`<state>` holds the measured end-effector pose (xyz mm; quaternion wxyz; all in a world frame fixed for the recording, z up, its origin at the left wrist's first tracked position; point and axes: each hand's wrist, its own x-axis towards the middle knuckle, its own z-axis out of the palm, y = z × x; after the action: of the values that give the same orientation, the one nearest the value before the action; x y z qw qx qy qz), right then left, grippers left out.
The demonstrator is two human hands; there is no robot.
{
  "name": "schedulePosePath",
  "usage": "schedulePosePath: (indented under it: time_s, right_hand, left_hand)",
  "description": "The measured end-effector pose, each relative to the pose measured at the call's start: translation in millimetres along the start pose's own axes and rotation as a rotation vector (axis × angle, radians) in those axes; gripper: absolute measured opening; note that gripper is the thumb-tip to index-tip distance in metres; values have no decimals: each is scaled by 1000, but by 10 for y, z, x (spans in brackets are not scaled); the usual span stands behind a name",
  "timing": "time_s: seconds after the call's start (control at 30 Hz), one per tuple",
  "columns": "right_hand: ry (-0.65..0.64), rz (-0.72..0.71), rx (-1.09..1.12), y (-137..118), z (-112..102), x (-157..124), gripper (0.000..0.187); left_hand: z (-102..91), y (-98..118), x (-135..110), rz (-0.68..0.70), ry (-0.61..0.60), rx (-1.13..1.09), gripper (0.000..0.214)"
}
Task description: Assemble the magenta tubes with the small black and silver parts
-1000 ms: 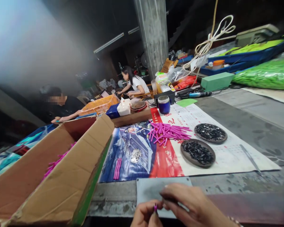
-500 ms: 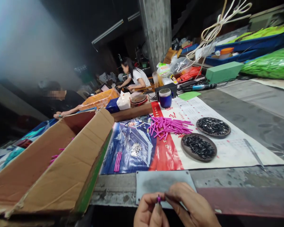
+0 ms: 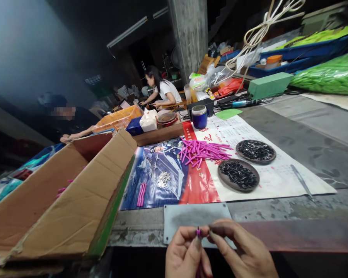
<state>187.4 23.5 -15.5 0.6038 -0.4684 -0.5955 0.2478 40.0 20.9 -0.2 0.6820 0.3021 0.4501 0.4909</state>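
In my left hand is a thin magenta stick, pinched upright between thumb and forefinger with a small dark tip pointing up. My right hand is closed in a pinch just to the right of it; whatever its fingertips hold is too small to make out. Both hands are over the near edge of a grey metal plate. Beyond lie a pile of magenta sticks, a few more sticks and a heap of small silvery pieces. Two dishes hold short black pieces.
At the left stands a long open cardboard box with magenta sticks inside. A pair of tweezers lies on the calendar sheet at right. Behind are a blue mug and a green box. Two other people sit farther back.
The camera view has shifted slightly. My right fingertips have drawn a little away from the stick, which my left hand still holds upright.
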Motion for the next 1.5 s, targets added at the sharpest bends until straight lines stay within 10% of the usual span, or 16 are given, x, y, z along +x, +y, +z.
schedulePosePath:
  time_s: [0.8, 1.5]
  right_hand:
    - [-36, -68, -138, -78, 157, -57, 14]
    - [-79, 53, -21, -225, 130, -52, 9]
  left_hand:
    - [54, -97, -62, -13, 96, -85, 31]
    - [28, -294, -133, 239, 107, -107, 4]
